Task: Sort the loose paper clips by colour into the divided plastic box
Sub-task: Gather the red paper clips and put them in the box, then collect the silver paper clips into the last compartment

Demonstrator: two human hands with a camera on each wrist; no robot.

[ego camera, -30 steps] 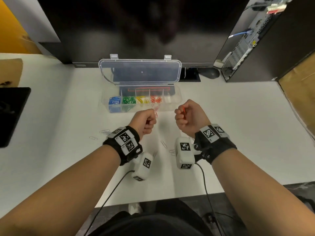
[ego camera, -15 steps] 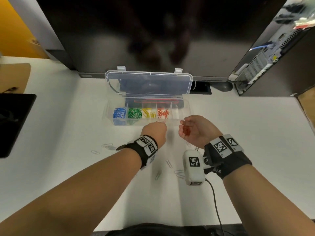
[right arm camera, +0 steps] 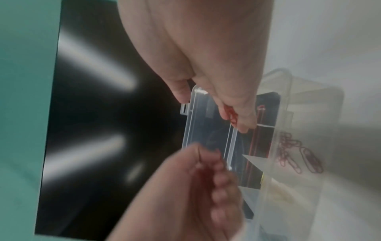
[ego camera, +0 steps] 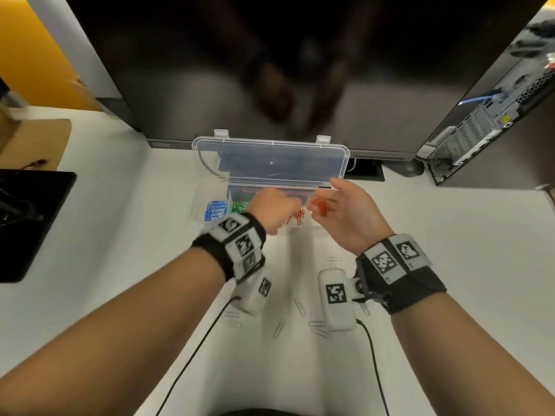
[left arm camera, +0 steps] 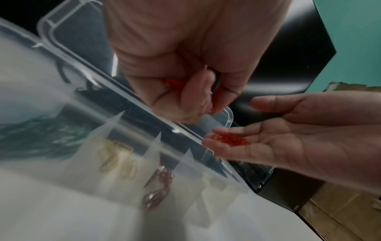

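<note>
The clear divided box [ego camera: 204,205] stands open on the white table, its lid [ego camera: 270,160] leaning back. Blue clips [ego camera: 214,210], green clips [ego camera: 238,207] and red clips [ego camera: 295,217] lie in separate compartments; yellow clips [left arm camera: 117,156] show in the left wrist view. My left hand [ego camera: 279,211] hovers over the box with its fingers curled round red clips [left arm camera: 175,83]. My right hand [ego camera: 330,202] is palm up beside it, fingers relaxed, with a small heap of red clips [ego camera: 319,207] lying on them. Several pale loose clips [ego camera: 300,307] lie on the table under my wrists.
A large dark monitor [ego camera: 270,70] stands right behind the box. An open computer case [ego camera: 495,115] is at the back right, and a black pad [ego camera: 27,217] and cardboard [ego camera: 33,142] at the left. Cables trail from the wrist cameras toward the table's front edge.
Both hands moved forward from the table's middle to the box. The right hand turned palm up and uncurled, baring the red clips. The left hand stayed curled.
</note>
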